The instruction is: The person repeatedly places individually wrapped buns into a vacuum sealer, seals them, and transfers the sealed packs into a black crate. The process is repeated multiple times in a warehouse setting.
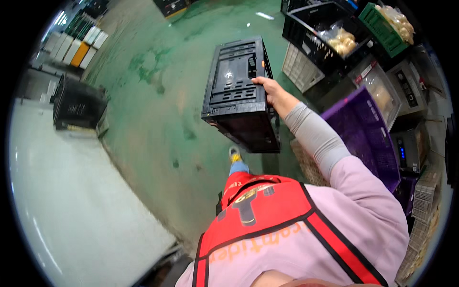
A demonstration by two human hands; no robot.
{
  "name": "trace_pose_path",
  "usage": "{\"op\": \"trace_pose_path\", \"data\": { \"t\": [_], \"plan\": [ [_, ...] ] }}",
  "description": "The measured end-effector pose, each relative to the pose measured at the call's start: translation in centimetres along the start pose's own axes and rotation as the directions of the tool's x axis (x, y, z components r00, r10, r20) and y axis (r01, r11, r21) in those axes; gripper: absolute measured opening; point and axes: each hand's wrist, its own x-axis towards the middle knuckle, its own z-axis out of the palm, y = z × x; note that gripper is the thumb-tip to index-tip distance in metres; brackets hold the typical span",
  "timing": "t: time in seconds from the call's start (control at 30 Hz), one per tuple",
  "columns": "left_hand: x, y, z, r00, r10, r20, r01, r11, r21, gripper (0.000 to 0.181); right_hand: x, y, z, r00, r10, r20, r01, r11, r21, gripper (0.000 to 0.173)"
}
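Note:
My right hand (271,92) grips the long right edge of a black plastic crate (233,89), thumb over the slotted panel that faces up and the other fingers out of sight behind the edge. The crate is held above the green floor, in front of my body. Its solid dark end wall (251,133) faces me. A small orange mark shows by the slot above my thumb. My left hand is out of view. Below the crate, one of my shoes (235,154) shows on the floor, beyond the red apron (265,204).
A purple crate (362,140) leans close under my right arm. Behind it stand a black crate (304,28) with bagged produce, a green crate (380,36) and a pale crate (301,68). At left are a long white surface (79,201) and a black bin (80,104).

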Motion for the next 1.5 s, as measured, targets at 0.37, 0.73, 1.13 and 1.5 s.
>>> {"op": "trace_pose_path", "data": {
  "t": [0.37, 0.73, 1.13, 1.5],
  "plan": [
    [22.6, 41.9, 14.3, 0.562, 0.47, 0.681, -0.784, 0.565, 0.258, 0.017, 15.3, -16.6, 2.7, 0.98, -0.186, 0.074, 0.165, 0.959, 0.231, 0.029],
    [7.0, 69.0, 49.1, 0.776, 0.54, 0.326, -0.547, 0.833, -0.078, 0.013, 30.9, -36.9, 2.6, 0.943, -0.33, -0.026, 0.32, 0.89, 0.325, 0.021],
    [15.8, 81.6, 68.1, 0.961, 0.138, 0.241, -0.205, 0.938, 0.281, 0.017, 38.6, -65.7, 3.9, 0.665, -0.678, -0.313, 0.676, 0.725, -0.132, 0.03],
    [14.7, 110.4, 91.7, 0.813, 0.45, 0.37, -0.518, 0.849, 0.104, 0.02, 33.5, -93.5, 9.8, 0.365, -0.93, 0.031, 0.86, 0.325, -0.392, 0.022]
  ]
}}
